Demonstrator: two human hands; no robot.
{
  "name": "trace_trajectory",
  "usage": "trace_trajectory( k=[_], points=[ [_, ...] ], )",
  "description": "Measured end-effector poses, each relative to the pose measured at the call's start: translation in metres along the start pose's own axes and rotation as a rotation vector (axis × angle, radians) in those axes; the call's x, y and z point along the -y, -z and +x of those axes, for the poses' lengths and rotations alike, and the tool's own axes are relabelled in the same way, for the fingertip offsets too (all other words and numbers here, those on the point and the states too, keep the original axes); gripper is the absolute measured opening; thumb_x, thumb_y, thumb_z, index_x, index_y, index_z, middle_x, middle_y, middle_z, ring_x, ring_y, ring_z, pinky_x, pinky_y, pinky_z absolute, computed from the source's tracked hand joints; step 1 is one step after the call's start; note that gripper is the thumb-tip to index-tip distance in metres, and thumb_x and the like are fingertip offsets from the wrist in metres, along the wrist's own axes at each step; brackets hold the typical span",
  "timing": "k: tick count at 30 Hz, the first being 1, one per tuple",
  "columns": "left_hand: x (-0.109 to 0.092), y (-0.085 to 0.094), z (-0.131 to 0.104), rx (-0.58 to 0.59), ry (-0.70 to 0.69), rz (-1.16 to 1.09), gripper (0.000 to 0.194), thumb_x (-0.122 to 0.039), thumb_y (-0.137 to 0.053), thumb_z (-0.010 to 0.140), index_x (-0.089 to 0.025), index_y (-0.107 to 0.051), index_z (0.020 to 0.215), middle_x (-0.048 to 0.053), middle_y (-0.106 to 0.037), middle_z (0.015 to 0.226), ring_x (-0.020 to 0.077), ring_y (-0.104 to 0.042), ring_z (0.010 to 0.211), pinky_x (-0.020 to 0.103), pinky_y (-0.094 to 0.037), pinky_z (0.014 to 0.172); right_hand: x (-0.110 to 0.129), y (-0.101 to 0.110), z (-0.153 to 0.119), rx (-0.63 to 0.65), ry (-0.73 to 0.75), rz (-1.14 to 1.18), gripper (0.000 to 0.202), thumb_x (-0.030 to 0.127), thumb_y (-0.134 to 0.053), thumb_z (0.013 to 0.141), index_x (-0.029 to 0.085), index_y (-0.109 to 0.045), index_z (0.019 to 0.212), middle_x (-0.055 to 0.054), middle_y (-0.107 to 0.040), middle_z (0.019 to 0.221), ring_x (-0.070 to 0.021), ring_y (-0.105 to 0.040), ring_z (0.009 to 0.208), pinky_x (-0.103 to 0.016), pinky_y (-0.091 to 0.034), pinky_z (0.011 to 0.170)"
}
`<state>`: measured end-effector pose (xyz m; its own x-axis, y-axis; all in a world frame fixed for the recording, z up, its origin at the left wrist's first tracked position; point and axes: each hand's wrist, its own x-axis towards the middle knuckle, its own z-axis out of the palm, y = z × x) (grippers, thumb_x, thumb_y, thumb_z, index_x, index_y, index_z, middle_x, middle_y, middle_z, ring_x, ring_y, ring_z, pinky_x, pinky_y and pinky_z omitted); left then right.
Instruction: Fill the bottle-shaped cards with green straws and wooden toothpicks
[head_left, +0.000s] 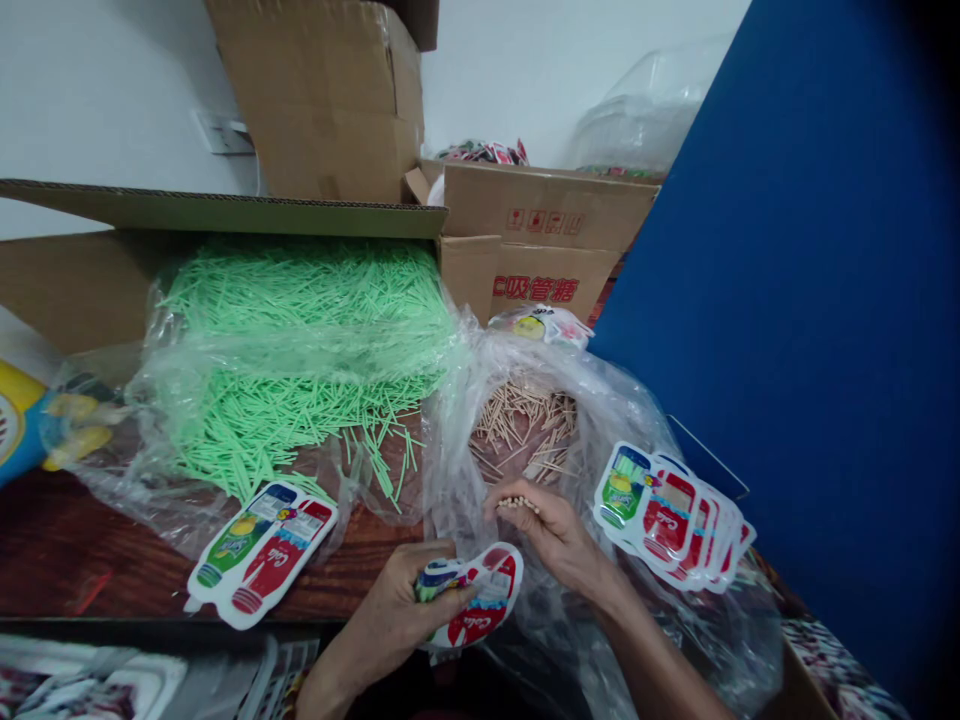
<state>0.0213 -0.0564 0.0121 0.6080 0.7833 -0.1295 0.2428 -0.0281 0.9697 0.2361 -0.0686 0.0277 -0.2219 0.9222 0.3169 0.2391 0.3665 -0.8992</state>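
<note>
In the head view, my left hand (409,605) grips a bottle-shaped candy pouch (480,605) printed in red and green, its thumb across the front. My right hand (555,530) is closed round a small bundle of thin tan sticks (519,503), whose ends poke out above the fingers. Just beyond that hand, more loose tan sticks (525,425) lie in an opened clear plastic bag (592,375). A fanned stack of similar pouches (679,520) rests to the right. Another pouch (262,550) lies at the table's front left.
Many thin green sticks (315,310) spill from a clear bag in an open cardboard box (225,215) at the left. A printed carton (547,220) and a taller box (322,90) stand behind. A blue panel (787,330) bounds the right. A white basket (277,680) sits below the table edge.
</note>
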Motion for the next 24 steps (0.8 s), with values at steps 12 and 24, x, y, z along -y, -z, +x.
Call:
trace_trajectory(
  k=[12,24],
  points=[
    [0.002,0.002,0.001,0.051,0.04,-0.146,0.025,-0.033,-0.064,0.08,-0.012,-0.058,0.069,-0.004,-0.046,0.064,0.0097,-0.041,0.059,0.019,-0.033,0.054,-0.009,-0.008,0.004,-0.128,-0.127,0.194,0.02,0.034,-0.049,0.095,0.019,-0.063,0.092,-0.001,-0.064,0.081,-0.0135,-0.058,0.075,-0.024,-0.045,0.072],
    [0.014,0.002,0.008,0.077,0.159,-0.441,0.024,-0.032,-0.074,0.073,-0.01,-0.063,0.073,-0.001,-0.058,0.064,0.0093,-0.048,0.058,0.019,-0.039,0.057,0.016,-0.04,0.019,-0.502,-0.157,0.873,0.014,0.037,-0.06,0.087,0.025,-0.052,0.09,0.002,-0.058,0.069,-0.0161,-0.061,0.068,-0.04,-0.049,0.09]
  ],
)
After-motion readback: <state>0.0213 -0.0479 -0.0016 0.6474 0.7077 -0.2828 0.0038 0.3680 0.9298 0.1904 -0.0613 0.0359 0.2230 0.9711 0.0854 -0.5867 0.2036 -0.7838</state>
